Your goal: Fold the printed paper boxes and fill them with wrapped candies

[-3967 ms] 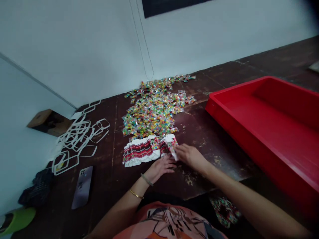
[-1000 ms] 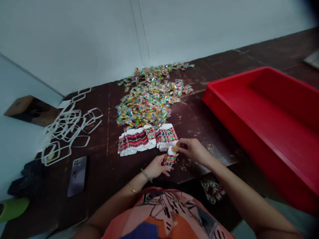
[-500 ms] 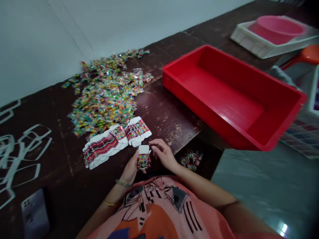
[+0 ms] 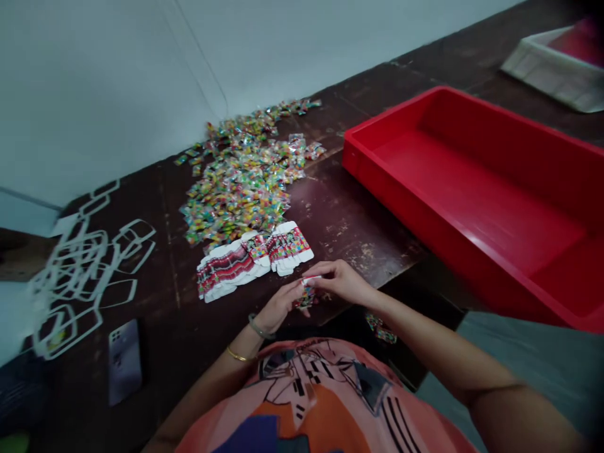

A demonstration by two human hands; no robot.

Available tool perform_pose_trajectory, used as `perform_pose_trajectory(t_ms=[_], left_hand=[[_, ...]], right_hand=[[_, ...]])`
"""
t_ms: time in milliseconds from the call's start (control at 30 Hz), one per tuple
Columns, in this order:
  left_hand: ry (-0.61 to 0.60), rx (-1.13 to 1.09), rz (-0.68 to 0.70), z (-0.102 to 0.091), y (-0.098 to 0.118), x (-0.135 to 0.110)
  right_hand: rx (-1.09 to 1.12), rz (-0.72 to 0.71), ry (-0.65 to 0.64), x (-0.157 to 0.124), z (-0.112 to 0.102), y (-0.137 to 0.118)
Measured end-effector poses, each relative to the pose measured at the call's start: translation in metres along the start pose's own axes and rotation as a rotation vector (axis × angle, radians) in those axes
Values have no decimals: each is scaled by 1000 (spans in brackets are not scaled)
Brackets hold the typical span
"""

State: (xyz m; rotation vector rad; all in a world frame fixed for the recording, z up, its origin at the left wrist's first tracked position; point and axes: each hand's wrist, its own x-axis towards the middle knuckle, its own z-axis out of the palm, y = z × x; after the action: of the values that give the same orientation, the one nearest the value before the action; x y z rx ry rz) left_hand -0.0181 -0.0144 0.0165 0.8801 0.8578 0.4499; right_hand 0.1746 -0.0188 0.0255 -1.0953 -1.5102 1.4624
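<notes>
A small printed cardboard box (image 4: 306, 297) is between my hands, close to my body at the table's front edge. My left hand (image 4: 277, 308) wraps round its side. The fingers of my right hand (image 4: 343, 282) pinch at its top, where the flap was, and partly cover it. Just beyond my hands lies a fanned row of flat, unfilled-looking printed boxes (image 4: 232, 269) with white flaps. Behind that row spreads a large heap of small, colourful, clear-wrapped sweets (image 4: 240, 189).
A large red plastic tub (image 4: 401, 182) stands on the right, with a white crate (image 4: 552, 72) behind it. White band-like loops (image 4: 101, 264) and a phone (image 4: 125, 363) lie on the left. More printed packs (image 4: 381, 328) sit below the table edge.
My right hand has moved in from beside the box onto its top; the white flap that stood up is now folded down or covered. The view has turned left.
</notes>
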Motion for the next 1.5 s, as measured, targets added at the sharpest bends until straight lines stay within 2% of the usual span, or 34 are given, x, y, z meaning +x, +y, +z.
perform_pose_trajectory(t_ms=[133,233,333,400,467,533,600,667,700,767,867,933,1033,1133,1233,1300,1367,1433,1467,1500], left_hand=[[26,-74,-51,1,-14,-2],[14,-149,-117,6,-27,-3],[-58,-109,-128,6,-30,-2],[-33,-6,-98,-3,-24,-1],[74,71,-61,-15,-15,1],[163,83,-51,-26,-7,4],[172,83,-73,-35,-2,6],[149,81,-107,-41,1,7],[135,61,-118,-43,2,6],[92,-49,-113,-44,4,6],[11,-330,-70,-38,4,12],[30,-439,-56,-29,1,19],[69,-332,-94,-15,-5,25],[-39,-195,-179,-7,-10,24],[-116,-148,-196,-6,-14,20],[-208,-86,-217,-4,-14,17],[-364,-55,-252,-1,-12,14],[-462,-58,-250,3,-10,9],[-450,-46,-230,5,-10,6],[-389,-18,-206,7,-12,4]], right_hand=[[-143,-100,63,-4,14,12],[-215,-130,134,-23,16,18],[-257,-48,33,-47,-7,19],[-367,5,-77,-52,-29,19],[-543,-13,-101,-38,-44,22],[-700,-115,-70,-3,-49,30],[-797,-229,-88,40,-47,40],[-844,-302,-173,72,-44,47],[-840,-326,-205,80,-43,48],[-784,-368,-196,77,-39,45],[-675,-425,-154,43,-26,31],[-641,-431,-153,23,-15,23],[-687,-374,-42,17,-4,21],[-711,-351,10,27,-1,27],[-611,-298,-40,31,-2,30],[-512,-213,-165,27,-5,29],[-392,-124,-331,20,-10,27],[-291,-65,-410,12,-15,28],[-270,-54,-400,9,-17,30],[-272,-53,-357,5,-17,32]])
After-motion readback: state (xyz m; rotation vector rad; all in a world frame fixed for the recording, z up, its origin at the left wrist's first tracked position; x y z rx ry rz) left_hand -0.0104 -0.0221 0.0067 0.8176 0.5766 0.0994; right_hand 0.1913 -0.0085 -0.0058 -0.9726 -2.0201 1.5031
